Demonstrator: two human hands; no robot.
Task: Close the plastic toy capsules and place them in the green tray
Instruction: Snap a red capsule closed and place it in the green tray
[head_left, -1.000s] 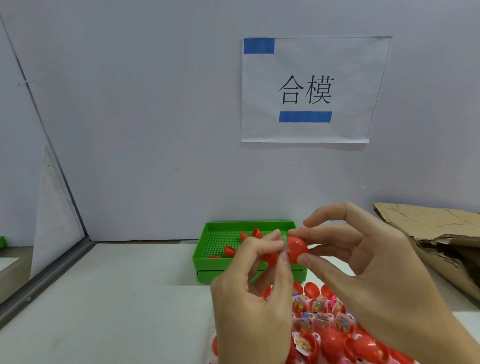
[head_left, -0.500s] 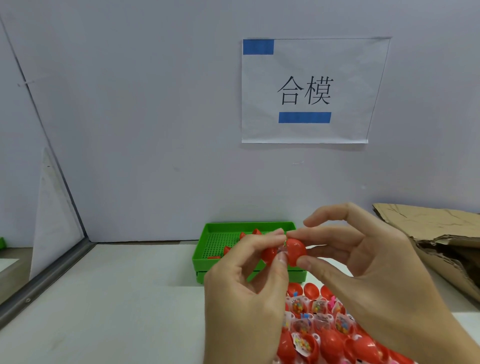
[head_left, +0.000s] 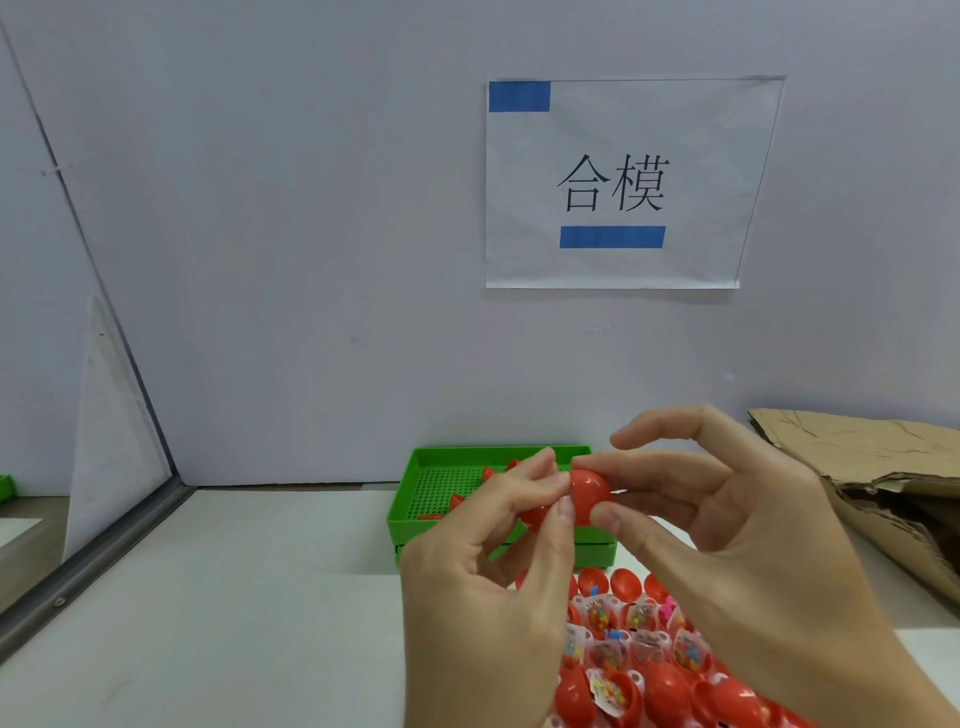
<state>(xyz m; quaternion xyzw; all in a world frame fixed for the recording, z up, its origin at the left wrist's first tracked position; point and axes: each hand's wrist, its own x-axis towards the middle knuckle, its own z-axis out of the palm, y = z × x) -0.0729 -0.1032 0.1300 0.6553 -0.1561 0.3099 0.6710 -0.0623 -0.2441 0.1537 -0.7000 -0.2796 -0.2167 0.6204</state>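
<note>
Head view: left hand (head_left: 483, 587) and right hand (head_left: 727, 561) pinch one red capsule (head_left: 589, 493) above the tray's (head_left: 415, 499) near edge; bare bench (head_left: 234, 597) lies leftward.

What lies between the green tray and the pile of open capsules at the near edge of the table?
In the head view, a bare strip of white table separates the green tray from the pile of open capsules; the hands partly cover it.

White table (head_left: 234, 597) with green tray (head_left: 410, 512), capsules (head_left: 665, 680), cardboard (head_left: 883, 467)
</note>
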